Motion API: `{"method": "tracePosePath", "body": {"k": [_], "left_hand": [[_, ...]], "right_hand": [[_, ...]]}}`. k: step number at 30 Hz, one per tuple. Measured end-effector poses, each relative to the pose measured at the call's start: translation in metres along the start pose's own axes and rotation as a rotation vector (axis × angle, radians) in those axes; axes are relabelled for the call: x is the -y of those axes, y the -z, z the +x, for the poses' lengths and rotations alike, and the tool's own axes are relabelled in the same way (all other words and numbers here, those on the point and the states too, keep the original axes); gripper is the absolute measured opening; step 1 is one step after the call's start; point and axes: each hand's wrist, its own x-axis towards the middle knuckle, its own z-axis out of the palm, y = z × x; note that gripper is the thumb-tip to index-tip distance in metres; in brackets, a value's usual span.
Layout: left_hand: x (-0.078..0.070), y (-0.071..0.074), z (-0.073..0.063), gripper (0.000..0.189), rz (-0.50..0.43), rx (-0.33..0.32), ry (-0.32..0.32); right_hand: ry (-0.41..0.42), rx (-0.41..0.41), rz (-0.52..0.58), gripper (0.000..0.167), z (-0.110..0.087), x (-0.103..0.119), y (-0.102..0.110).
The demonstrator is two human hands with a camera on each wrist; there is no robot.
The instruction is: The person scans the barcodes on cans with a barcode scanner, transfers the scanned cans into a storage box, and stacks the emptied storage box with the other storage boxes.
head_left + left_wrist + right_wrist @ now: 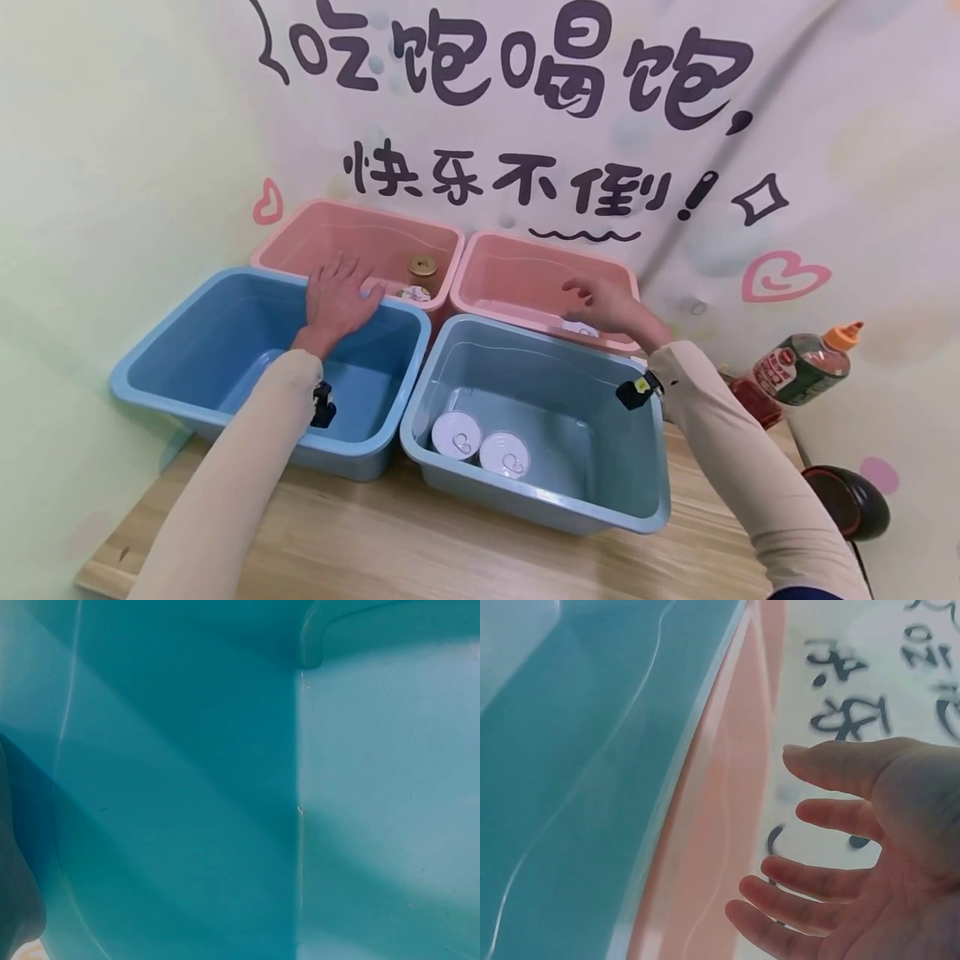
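Note:
My left hand [341, 300] hangs over the shared edge of the left blue bin [180, 333] and the left pink bin [300, 225], fingers spread and holding nothing. Above the right pink bin [517, 275] is my right hand [607, 308], its fingers loosely bent around empty air, as the right wrist view also shows. Below it a pale can lid [581, 328] partly shows inside that bin. A gold-lidded can [423, 266] and another can with a patterned top [415, 293] stand in the left pink bin. Mostly blue bin wall [187, 787] fills the left wrist view.
Two white-topped pull-tab cans [457, 434] stand in the front left corner of the right blue bin [540, 492]. Bottles of red sauce [802, 367] stand right of the bins, near a black round object [847, 500]. Behind is a printed wall cloth [510, 125].

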Motion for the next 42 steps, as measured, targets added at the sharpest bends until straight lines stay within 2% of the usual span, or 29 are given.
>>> {"method": "tracePosePath", "body": {"k": [7, 10, 16, 22, 26, 30, 42], "left_hand": [[0.0, 0.001, 0.0, 0.063, -0.005, 0.006, 0.005], [0.0, 0.0, 0.0, 0.063, -0.005, 0.001, 0.004], [0.001, -0.002, -0.001, 0.063, -0.002, -0.008, 0.0], [0.0, -0.002, 0.0, 0.061, -0.001, -0.013, -0.002], [0.0, -0.002, 0.0, 0.061, 0.009, -0.009, -0.004], [0.001, -0.001, -0.001, 0.062, 0.013, -0.007, -0.003], [-0.001, 0.001, -0.002, 0.063, 0.009, 0.004, -0.003]], "right_hand": [[0.194, -0.064, -0.107, 0.052, -0.024, 0.031, -0.003], [0.249, -0.074, -0.141, 0.056, -0.033, 0.041, -0.009], [0.255, -0.007, -0.109, 0.071, -0.047, 0.054, -0.027], [0.291, 0.07, -0.049, 0.076, -0.055, 0.058, -0.05], [0.289, 0.137, -0.04, 0.075, -0.06, 0.06, -0.066], [0.252, 0.214, -0.049, 0.073, -0.061, 0.06, -0.083], [0.198, 0.417, -0.058, 0.064, -0.05, 0.046, -0.123]]}}
